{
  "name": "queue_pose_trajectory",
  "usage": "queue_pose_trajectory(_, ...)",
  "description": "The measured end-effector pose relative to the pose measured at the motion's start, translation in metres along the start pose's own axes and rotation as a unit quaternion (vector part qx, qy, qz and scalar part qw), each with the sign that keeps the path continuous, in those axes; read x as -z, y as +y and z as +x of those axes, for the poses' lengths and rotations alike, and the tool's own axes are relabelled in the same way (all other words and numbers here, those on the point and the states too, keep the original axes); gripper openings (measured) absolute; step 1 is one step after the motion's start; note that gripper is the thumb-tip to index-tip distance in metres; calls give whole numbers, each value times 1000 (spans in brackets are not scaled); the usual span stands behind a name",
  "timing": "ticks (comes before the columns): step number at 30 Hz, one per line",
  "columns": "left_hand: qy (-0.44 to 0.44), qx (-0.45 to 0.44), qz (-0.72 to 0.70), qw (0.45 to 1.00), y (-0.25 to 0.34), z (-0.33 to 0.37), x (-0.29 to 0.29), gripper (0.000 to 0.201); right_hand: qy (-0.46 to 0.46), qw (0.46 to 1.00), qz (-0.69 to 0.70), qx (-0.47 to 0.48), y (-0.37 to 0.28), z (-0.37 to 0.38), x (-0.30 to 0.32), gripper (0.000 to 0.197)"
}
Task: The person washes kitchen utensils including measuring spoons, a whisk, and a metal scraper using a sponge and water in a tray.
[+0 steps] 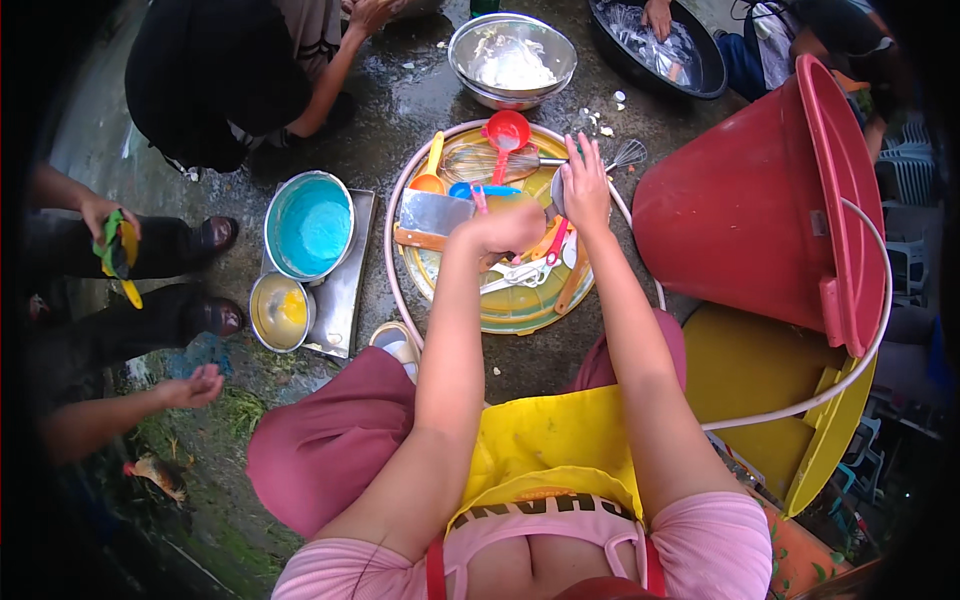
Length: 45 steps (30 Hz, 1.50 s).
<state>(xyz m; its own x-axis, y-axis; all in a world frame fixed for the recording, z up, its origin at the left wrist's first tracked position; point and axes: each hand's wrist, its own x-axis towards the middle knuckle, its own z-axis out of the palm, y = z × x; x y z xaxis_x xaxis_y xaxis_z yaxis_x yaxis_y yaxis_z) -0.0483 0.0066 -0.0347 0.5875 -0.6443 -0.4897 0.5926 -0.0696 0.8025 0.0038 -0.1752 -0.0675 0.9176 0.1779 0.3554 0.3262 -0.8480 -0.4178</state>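
In front of me a round yellow lid (510,322) lies on the wet ground, covered with baking tools. Over its middle is my left hand (505,228), smeared by motion, so its fingers do not show clearly. My right hand (586,188) has its fingers stretched out, and its palm is against a grey, round-edged thing (556,192) that I cannot make out well. Around them lie a metal scraper (436,212), a large whisk (485,161), a red measuring cup (507,130), a yellow scoop (430,180), a blue spoon (490,190) and white measuring spoons (515,275).
A big red bucket (740,200) leans at the right beside a hose (800,412). Steel bowls with white contents (512,62) stand ahead. Left, a bowl of blue mixture (310,225) and a smaller bowl (281,312) sit near other people. Someone's hand (657,18) reaches into a black basin (708,75).
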Motion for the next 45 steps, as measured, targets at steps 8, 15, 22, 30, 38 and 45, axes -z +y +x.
queue_pose_trajectory(8, 28, -19, 75, 997, 2, 0, -4, 33, 32, 993, 24, -110, -5, 10, 4, 31)
queue_pose_trajectory(15, 27, -43, -6, 999, 4, 5, 1, 33, 112, 964, 15, -240, 8, 53, -3, 27)
queue_pose_trajectory(22, -44, 11, -257, 965, -17, 26, -2, 23, 140, 828, 374, -394, 81, 52, -34, 43)
queue_pose_trajectory(30, 182, 18, -82, 980, -39, 25, 4, 35, 87, 892, 372, -242, 32, 41, -6, 29)
queue_pose_trajectory(38, 127, -14, -87, 988, -28, 26, -9, 29, -91, 983, 157, -7, 8, 14, -46, 33)
queue_pose_trajectory(45, 110, -37, -44, 992, -31, 12, 0, 26, -99, 990, 97, -23, 3, 9, -51, 47)
